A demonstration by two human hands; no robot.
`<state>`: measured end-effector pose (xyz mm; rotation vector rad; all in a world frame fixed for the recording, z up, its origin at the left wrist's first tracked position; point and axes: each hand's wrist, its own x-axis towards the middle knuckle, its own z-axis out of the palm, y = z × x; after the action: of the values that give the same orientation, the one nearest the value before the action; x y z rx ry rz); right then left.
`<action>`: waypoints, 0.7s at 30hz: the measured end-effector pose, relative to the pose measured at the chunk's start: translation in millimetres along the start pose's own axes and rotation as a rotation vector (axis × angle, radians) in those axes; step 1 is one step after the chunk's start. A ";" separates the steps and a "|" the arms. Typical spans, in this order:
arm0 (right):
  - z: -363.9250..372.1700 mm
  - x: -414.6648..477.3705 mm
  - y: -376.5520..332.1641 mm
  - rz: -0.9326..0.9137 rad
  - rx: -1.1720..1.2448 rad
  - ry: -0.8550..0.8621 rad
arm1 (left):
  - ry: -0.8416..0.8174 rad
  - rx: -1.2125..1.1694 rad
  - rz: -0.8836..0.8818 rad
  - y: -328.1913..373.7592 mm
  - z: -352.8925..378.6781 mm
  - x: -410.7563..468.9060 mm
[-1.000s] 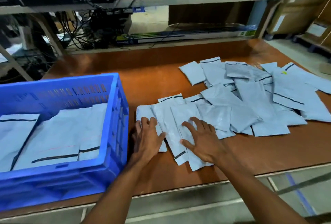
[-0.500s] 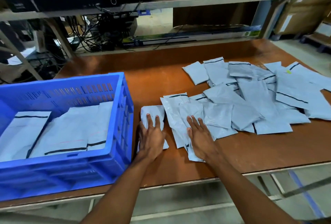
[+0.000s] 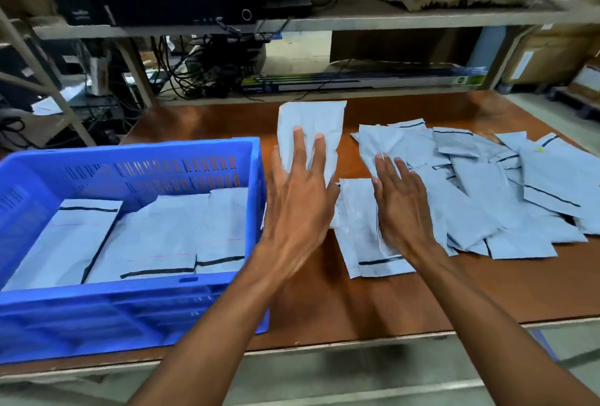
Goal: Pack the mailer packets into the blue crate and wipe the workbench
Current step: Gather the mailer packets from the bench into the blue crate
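Left hand (image 3: 297,191) holds 1 pale grey-blue plastic mailer packet (image 3: 311,126) raised off the brown wooden workbench (image 3: 341,301), just right of the crate's right wall. Fingers (image 3: 300,145) lie spread over the near face of the packet; the thumb is hidden, so the exact grip cannot be told, but the packet stands upright against the hand.

Right hand (image 3: 401,207) lies flat, fingers apart, palm down on the near end of the loose pile of grey-blue mailer packets (image 3: 487,184) spread across the right half of the bench. It clamps nothing. 1 packet with a black seal stripe (image 3: 380,259) lies under its wrist side.

Blue slotted plastic crate (image 3: 130,305) sits at the bench's left front edge. Inside it, 3 packed packets (image 3: 156,236) lie flat, stripes toward the camera.

Grey metal shelf (image 3: 389,20) behind the bench.
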<state>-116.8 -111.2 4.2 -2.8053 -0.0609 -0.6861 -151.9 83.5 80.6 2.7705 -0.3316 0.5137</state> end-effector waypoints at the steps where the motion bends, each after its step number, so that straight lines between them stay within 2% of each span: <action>1: -6.4 5.8 -19.3 -0.052 -0.007 0.043 | 0.071 0.021 0.022 -9.5 -17.9 1.0; 4: -27.9 22.0 -96.3 -0.217 0.062 0.175 | 0.179 0.103 0.003 -65.2 -68.7 -2.7; 7: -39.7 33.8 -186.3 -0.316 0.160 0.200 | 0.126 0.183 -0.065 -157.3 -97.3 -14.5; 12: 0.9 36.5 -324.3 -0.436 0.231 -0.062 | -0.070 0.254 -0.194 -300.4 -121.0 -50.9; 15: 41.5 28.8 -385.8 -0.486 0.180 -0.209 | -0.207 0.268 -0.215 -350.5 -120.1 -71.0; 18: 66.5 18.9 -433.0 -0.515 0.115 -0.293 | -0.380 0.298 -0.324 -391.7 -113.4 -82.9; 21: 82.6 9.8 -463.5 -0.563 -0.032 -0.373 | -0.599 0.407 -0.256 -409.2 -112.0 -82.3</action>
<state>-117.3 357.9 45.9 -2.9148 -0.9377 -0.2491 -148.0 514.3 46.1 3.2458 0.0158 -0.3677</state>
